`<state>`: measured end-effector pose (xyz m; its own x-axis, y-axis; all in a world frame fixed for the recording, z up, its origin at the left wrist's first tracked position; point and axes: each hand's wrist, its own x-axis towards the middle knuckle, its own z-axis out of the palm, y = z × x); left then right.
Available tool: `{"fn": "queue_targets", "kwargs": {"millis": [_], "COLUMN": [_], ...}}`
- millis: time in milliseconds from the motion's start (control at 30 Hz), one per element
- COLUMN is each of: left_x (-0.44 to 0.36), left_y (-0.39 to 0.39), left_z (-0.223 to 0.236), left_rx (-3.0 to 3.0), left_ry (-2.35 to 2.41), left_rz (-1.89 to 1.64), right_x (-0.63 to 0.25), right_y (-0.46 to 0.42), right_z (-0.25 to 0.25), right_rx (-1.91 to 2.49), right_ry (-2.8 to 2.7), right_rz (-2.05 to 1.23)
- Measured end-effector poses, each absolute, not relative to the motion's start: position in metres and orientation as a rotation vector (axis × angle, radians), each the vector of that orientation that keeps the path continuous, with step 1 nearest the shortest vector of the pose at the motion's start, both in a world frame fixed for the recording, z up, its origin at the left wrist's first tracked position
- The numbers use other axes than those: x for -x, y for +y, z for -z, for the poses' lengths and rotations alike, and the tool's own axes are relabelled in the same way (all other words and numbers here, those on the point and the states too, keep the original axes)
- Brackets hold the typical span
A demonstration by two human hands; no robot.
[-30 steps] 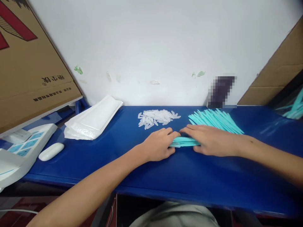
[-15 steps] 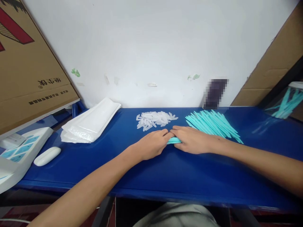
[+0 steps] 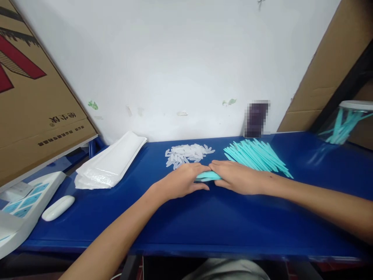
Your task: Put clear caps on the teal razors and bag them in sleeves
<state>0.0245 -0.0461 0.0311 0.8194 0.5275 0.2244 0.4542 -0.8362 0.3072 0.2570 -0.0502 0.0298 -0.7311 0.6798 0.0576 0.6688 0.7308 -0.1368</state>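
Observation:
Both hands meet over the middle of the blue table. My right hand [image 3: 237, 177] is closed around one end of a small bunch of turquoise sticks [image 3: 207, 176], thin and flat-looking. My left hand [image 3: 182, 181] is at the bunch's other end, its thumb stretched out below and apart from the fingers. The sticks' left end lies in the gap between that thumb and the index finger. Just behind my left hand is a pile of small translucent white pieces [image 3: 186, 153]. A larger heap of turquoise sticks [image 3: 256, 154] lies behind my right hand.
White padded pouches [image 3: 112, 163] are stacked at the left, near a white oval case [image 3: 58, 208] and a white tray-like object [image 3: 32, 206]. A clear jar [image 3: 345, 122] holding turquoise sticks stands at the right. Cardboard [image 3: 43, 105] leans at the left; a white wall is behind.
My left thumb has moved away from its fingers, and more of the turquoise bunch shows between my hands. The right hand keeps its grip. The view has shifted slightly.

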Motion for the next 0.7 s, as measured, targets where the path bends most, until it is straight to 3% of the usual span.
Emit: {"fn": "queue_targets", "kwargs": {"millis": [233,400,500,700], "left_x": [-0.038,-0.07,-0.09,-0.103], "left_y": [-0.04,-0.041,-0.043,-0.039], "left_z": [-0.099,-0.12,-0.112,-0.087], "left_rx": [-2.421,-2.091,-1.994,-1.633], "left_ry": [0.726,0.555,0.502,0.554], "left_rz": [-1.235,-1.017,-0.913,-1.215], "right_x": [-0.239,-0.209,-0.199,-0.205], "right_y": [-0.052,-0.055,-0.054,-0.049], "right_z": [-0.026,-0.012,-0.005,-0.001], "right_rx": [0.963,0.73,0.681,0.685], "right_ry": [-2.09,-1.622,-1.546,-1.584], "right_rz": [-0.721,-1.158,-1.235,-1.26]}}
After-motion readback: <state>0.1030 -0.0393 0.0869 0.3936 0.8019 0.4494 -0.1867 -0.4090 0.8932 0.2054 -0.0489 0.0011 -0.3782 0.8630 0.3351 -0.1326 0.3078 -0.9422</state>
